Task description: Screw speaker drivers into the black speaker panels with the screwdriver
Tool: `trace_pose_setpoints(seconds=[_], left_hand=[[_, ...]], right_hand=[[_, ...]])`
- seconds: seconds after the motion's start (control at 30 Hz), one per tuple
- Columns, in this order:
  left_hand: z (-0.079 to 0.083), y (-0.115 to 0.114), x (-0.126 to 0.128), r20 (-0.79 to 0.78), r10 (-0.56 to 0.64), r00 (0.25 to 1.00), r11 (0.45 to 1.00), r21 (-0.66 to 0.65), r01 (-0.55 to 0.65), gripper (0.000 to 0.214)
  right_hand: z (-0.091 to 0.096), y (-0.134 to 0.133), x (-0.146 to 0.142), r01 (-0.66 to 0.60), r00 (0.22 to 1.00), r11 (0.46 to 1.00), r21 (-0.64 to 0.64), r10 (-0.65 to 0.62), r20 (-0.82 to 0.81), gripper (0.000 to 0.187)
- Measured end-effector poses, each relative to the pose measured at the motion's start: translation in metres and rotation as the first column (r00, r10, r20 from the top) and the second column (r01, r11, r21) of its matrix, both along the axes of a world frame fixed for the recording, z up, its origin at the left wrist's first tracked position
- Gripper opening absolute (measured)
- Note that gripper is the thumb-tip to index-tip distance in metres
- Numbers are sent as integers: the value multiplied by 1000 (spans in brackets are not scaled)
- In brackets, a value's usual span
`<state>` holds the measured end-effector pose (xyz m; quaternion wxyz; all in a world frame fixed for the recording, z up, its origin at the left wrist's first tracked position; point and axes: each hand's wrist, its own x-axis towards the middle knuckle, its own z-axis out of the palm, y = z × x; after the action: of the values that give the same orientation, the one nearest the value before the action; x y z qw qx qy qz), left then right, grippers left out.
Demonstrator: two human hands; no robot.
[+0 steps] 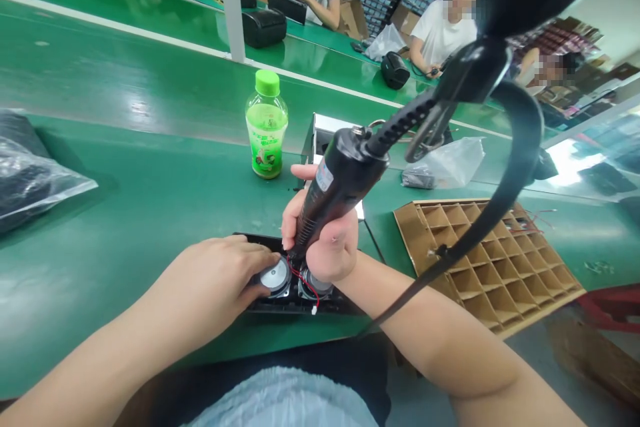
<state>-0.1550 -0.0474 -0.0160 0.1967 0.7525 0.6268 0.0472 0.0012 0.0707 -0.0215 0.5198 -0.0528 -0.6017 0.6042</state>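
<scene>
My right hand (331, 248) is wrapped round a black electric screwdriver (336, 177), which hangs from a holder above and points down. Its tip meets a black plastic housing (290, 307) lying on the green bench; the bit itself is hidden. Two round silver speakers sit side by side in the housing. My left hand (215, 280) grips the left speaker (276, 275) between thumb and fingers. Partly behind my right hand is the right speaker (320, 288). Red and black wires run over the speakers to a small white connector (315, 310) at the housing's near edge.
A green-capped bottle (267, 123) stands behind the housing. On the right lies a cardboard divider tray (490, 260); a black cable (480, 227) loops before it. Plastic-wrapped dark goods (30, 173) lie left. Co-workers sit across the bench, near black devices (265, 28).
</scene>
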Motion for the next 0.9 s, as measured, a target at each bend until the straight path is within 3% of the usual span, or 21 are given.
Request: trace_pose_setpoints(seconds=[0.43, 0.67, 0.9], left_hand=[[5, 2, 2, 1, -33, 999, 999, 7, 33, 34], [7, 4, 4, -16, -56, 998, 998, 13, 56, 30], [6, 2, 2, -10, -48, 999, 998, 40, 49, 39]], right_hand=[[-2, 0, -1, 75, 996, 997, 22, -76, 51, 66], [-5, -1, 1, 61, 995, 998, 11, -61, 73, 62], [-10, 0, 2, 33, 997, 999, 18, -35, 67, 60]])
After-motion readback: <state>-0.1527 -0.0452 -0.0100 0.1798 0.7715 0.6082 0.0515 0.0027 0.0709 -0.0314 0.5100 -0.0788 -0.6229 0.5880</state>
